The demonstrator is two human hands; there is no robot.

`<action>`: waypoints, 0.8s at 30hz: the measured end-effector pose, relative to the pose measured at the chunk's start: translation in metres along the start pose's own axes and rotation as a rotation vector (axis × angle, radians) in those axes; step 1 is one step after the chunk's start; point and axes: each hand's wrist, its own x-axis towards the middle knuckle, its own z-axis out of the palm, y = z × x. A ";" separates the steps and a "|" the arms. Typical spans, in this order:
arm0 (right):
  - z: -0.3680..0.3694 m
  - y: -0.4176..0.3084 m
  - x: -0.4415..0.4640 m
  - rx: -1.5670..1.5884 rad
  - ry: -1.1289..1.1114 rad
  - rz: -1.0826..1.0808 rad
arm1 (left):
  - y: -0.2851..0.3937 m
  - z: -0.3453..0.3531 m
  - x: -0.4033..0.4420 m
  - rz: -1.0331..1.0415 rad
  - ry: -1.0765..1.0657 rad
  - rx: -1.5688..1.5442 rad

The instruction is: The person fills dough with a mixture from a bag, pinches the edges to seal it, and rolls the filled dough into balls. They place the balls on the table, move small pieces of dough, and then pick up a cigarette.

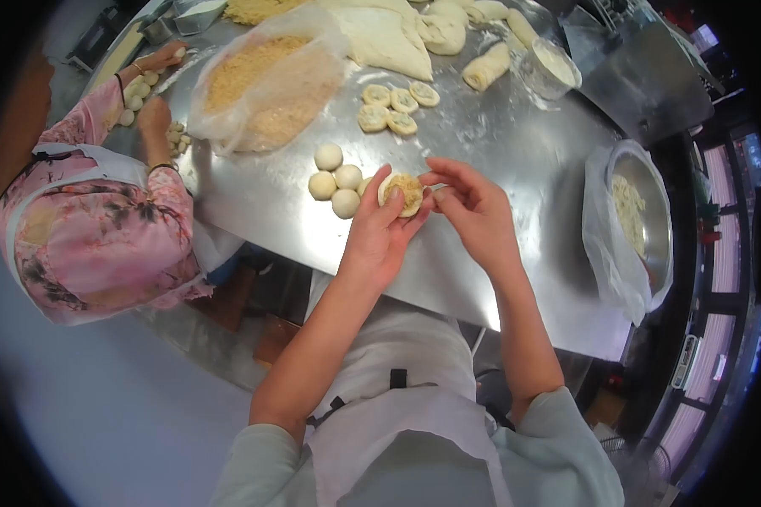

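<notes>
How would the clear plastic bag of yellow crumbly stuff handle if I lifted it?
The plastic bag would probably sag, since its film looks thin and wrinkled. It's likely heavy, given how widely it's filled, and the crumbly stuff may shift.

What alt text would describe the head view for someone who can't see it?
A left hand holds an open dough round of crumbly filling above a metal table, the right hand at its rim. Dough balls lie nearby, a plastic bag of crumbs beyond; at left, a co-worker handles dough pieces.
</notes>
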 end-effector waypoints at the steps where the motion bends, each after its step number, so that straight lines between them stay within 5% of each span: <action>1: -0.009 0.006 -0.007 0.025 0.008 0.020 | -0.008 -0.007 -0.001 -0.043 -0.024 -0.005; 7: -0.021 0.032 -0.043 -0.492 -0.043 -0.159 | -0.035 -0.030 -0.012 -0.195 -0.118 0.021; 11: -0.008 0.041 -0.049 -0.251 -0.155 0.053 | -0.039 -0.025 -0.018 -0.249 -0.117 0.156; 18: -0.009 0.048 -0.041 -0.560 -0.147 -0.264 | -0.035 -0.004 -0.020 -0.280 -0.026 0.575; 20: -0.015 0.049 -0.042 -0.564 -0.200 -0.251 | -0.030 0.003 -0.020 -0.360 -0.046 0.669; 24: -0.016 0.031 -0.047 -0.077 -0.188 -0.051 | 0.005 0.018 -0.028 -0.521 -0.126 0.269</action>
